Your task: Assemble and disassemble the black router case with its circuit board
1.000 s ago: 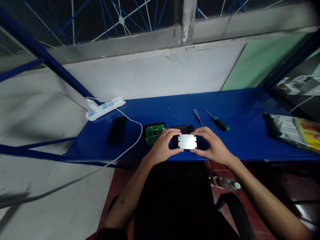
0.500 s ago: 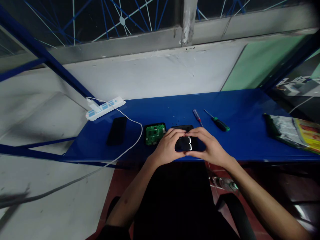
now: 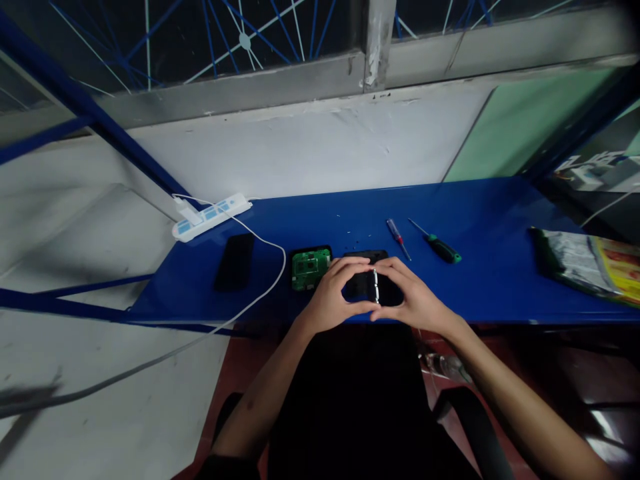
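Observation:
My left hand (image 3: 330,301) and my right hand (image 3: 419,297) face each other over the front of the blue table, fingers curved and closed together. Between their fingertips they grip a small dark part with a white-marked edge (image 3: 377,287), standing nearly edge-on; its exact kind is unclear. Behind the fingers lies a black flat casing (image 3: 367,255), mostly covered by my hands. A green circuit board (image 3: 311,268) in a black shell sits just left of my left hand. Beyond my right hand lie a red-and-clear screwdriver (image 3: 395,232) and a green-and-black screwdriver (image 3: 443,249).
A black phone-like slab (image 3: 235,262) rests at the left of the blue table (image 3: 490,267). Past it are a white power strip (image 3: 213,217) and a trailing cable (image 3: 273,283). Tiny loose pieces lie mid-table. A plastic packet (image 3: 585,263) occupies the right end.
The dark part has turned between my fingers, from showing a wider face to nearly edge-on. My fingertips have shifted slightly; the items on the table stay put.

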`<state>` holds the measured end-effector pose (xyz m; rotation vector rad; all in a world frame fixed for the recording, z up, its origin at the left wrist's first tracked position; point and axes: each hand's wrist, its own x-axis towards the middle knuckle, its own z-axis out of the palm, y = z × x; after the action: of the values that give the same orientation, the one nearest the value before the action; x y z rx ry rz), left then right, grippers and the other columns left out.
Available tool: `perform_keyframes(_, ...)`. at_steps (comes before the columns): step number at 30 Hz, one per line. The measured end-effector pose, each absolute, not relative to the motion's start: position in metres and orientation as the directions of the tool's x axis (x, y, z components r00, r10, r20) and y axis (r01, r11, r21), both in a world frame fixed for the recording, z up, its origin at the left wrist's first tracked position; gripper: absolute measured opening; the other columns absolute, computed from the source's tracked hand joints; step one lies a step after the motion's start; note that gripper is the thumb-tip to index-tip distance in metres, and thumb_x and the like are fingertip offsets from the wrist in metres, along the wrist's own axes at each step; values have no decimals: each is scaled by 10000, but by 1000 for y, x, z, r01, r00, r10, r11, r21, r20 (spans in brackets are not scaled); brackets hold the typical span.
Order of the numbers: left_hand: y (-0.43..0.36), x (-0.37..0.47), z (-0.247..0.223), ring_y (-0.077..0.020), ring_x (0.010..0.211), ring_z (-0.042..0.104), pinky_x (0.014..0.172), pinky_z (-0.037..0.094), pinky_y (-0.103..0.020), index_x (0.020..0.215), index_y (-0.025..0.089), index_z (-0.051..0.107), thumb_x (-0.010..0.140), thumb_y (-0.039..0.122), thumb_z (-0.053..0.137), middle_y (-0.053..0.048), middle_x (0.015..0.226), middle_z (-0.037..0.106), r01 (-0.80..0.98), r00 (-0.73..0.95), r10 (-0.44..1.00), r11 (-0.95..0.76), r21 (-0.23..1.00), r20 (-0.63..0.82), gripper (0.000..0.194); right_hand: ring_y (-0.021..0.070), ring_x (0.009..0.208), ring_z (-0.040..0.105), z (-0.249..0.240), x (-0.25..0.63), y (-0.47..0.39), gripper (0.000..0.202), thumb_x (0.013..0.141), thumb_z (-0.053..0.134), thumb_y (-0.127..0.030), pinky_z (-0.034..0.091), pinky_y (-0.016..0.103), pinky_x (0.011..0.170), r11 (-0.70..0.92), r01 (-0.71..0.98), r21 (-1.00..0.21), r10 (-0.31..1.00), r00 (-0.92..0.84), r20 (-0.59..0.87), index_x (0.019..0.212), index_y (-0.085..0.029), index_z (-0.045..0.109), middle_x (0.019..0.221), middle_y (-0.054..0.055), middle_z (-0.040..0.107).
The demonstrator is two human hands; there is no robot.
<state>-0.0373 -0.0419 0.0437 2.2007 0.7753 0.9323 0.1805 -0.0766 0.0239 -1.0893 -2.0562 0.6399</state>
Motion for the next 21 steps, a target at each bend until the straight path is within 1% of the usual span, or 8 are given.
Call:
perform_keyframes(3, -43, -36, 44, -291, 1255, 563, 1099, 410, -492, 1243, 277, 580, 761, 354, 864, -84, 1331, 606, 246, 592, 688, -650, 719, 419, 566, 297, 1193, 566, 22, 176, -76, 576, 838, 726, -489, 515, 478, 1004, 521, 489, -700, 847, -398, 352, 1320, -259, 509, 1268, 127, 547)
perform_keyframes(5, -43, -37, 46, -286, 1257, 561, 1107, 398, -498, 1251, 280, 565, 781, 354, 848, -81, 1330, 607, 246, 608, 677, -658, 711, 416, 554, 298, 1180, 571, 21, 174, -75, 520, 867, 699, -464, 521, 483, 991, 528, 490, -693, 843, -402, 358, 1308, -258, 516, 1253, 129, 557)
perform_keyframes(9, -40, -42, 48, -289, 1258, 546, 1088, 414, -500, 1245, 267, 542, 771, 342, 851, -89, 1334, 602, 277, 643, 662, -669, 690, 384, 570, 312, 1191, 565, 18, 178, -76, 562, 858, 707, -464, 516, 514, 999, 529, 525, -667, 845, -396, 358, 1344, -280, 493, 1256, 124, 548)
perform_keyframes(14, -35, -50, 46, -302, 1259, 520, 1073, 421, -523, 1209, 266, 547, 760, 347, 851, -86, 1325, 600, 348, 667, 664, -679, 647, 338, 549, 313, 1195, 561, 18, 186, -79, 548, 857, 708, -474, 511, 517, 1003, 512, 576, -637, 858, -377, 348, 1333, -292, 508, 1251, 118, 547)
perform_keyframes(18, -35, -51, 43, -308, 1261, 513, 1077, 412, -540, 1227, 265, 546, 763, 343, 837, -86, 1318, 601, 389, 668, 671, -684, 617, 323, 553, 326, 1178, 568, 21, 192, -82, 564, 858, 701, -489, 524, 535, 973, 512, 599, -615, 859, -373, 351, 1352, -301, 503, 1242, 119, 560)
perform_keyframes(21, -36, -51, 40, -300, 1255, 516, 1081, 417, -522, 1245, 256, 546, 770, 349, 826, -86, 1303, 606, 414, 666, 673, -693, 589, 323, 559, 323, 1177, 568, 21, 195, -83, 552, 866, 693, -480, 526, 524, 968, 521, 616, -590, 853, -376, 361, 1351, -295, 505, 1231, 119, 562)
